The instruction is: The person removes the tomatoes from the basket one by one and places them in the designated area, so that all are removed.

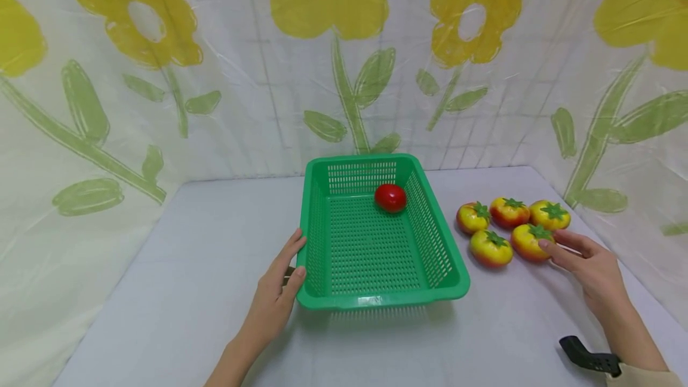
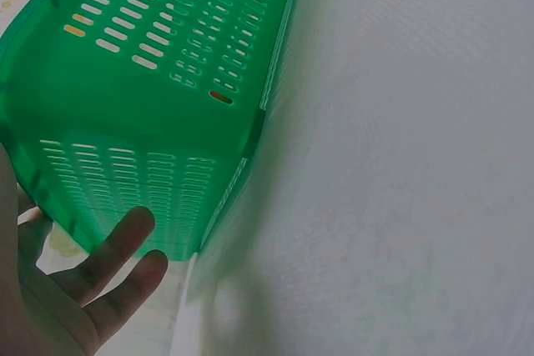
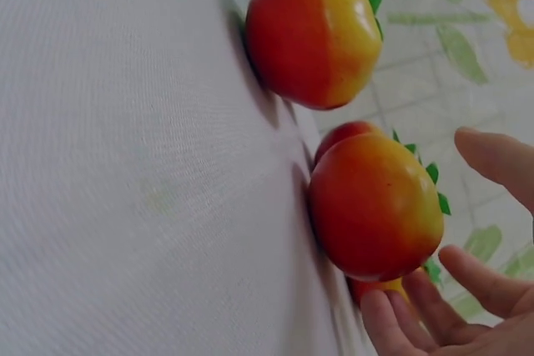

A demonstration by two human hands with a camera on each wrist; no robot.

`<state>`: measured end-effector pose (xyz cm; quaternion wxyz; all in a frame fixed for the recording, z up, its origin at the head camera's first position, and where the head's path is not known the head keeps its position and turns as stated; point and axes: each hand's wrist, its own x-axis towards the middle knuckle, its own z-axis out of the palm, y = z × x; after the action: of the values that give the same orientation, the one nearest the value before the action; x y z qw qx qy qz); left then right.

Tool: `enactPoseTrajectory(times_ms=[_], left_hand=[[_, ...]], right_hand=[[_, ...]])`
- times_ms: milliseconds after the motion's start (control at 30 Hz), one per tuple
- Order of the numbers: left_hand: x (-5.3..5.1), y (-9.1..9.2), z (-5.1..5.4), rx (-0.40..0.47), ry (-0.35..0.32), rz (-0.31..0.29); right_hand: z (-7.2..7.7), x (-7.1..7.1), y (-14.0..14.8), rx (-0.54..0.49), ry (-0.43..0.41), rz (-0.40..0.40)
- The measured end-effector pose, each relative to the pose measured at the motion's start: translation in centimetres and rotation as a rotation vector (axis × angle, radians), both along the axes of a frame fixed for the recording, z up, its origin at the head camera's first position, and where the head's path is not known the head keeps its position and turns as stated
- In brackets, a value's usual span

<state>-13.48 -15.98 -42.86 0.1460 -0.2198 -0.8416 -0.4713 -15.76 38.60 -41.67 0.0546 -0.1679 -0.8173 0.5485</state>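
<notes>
A green plastic basket point(image 1: 371, 301) stands on the table with a shiny red, tomato-like fruit point(image 1: 390, 198) near its far right corner. My left hand point(image 1: 273, 300) rests against the basket's left rim, thumb and index finger at the edge. In the left wrist view, loosely extended fingers point(image 2: 125, 293) lie outside the basket wall. To the right, my right hand point(image 1: 591, 267) reaches around the near side of a red-yellow tomato point(image 3: 377, 208) with a green leafy top. Its thumb and fingers are spread and apart in the right wrist view, not closed round the tomato.
Several more red-yellow tomatoes, such as the front left one point(image 1: 491, 249) and the back right one point(image 1: 549, 214), cluster right of the basket. A white cloth covers the table point(image 1: 215, 243). Behind hangs a curtain point(image 1: 231, 106) printed with yellow flowers.
</notes>
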Motion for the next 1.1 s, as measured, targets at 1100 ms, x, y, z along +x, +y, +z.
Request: enactPoseTrajectory(times_ms=[1100], left_hand=[[-0.2, 0.1, -0.3, 0.03, 0.01, -0.005]], right_hand=[[3.4, 0.9, -3.3, -0.167, 0.237, -0.199]])
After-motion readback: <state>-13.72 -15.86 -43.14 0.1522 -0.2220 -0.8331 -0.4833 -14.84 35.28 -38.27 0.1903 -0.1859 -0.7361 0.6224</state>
